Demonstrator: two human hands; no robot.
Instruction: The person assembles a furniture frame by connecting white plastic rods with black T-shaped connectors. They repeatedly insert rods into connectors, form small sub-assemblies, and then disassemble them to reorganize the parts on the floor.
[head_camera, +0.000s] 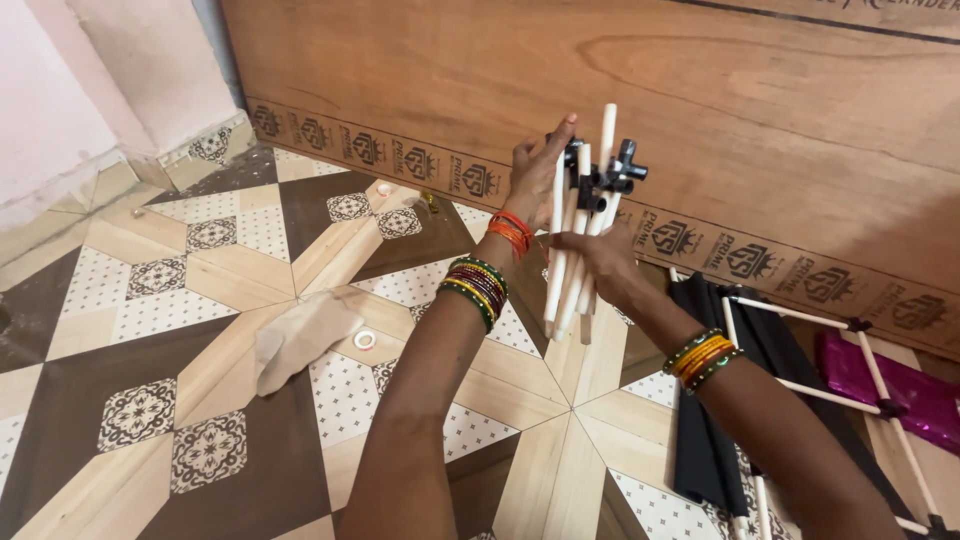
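Sticks (575, 265), white and thin, stand in an upright bundle between the two hands, with black plastic connectors (605, 175) fixed near their upper ends. The right hand (600, 258) is closed around the bundle at its middle, fingers wrapped over the front, so most of the length sticks out above and a shorter part below the fist. The left hand (535, 175) is spread open, its palm and fingers flat against the top of the bundle just beside the connectors, gripping nothing. Below and to the right of the right hand a frame of white rods (800, 385) lies over black cloth (705, 450). Well left of the hands a beige rag (300, 335) lies on the tiled floor (150, 340).
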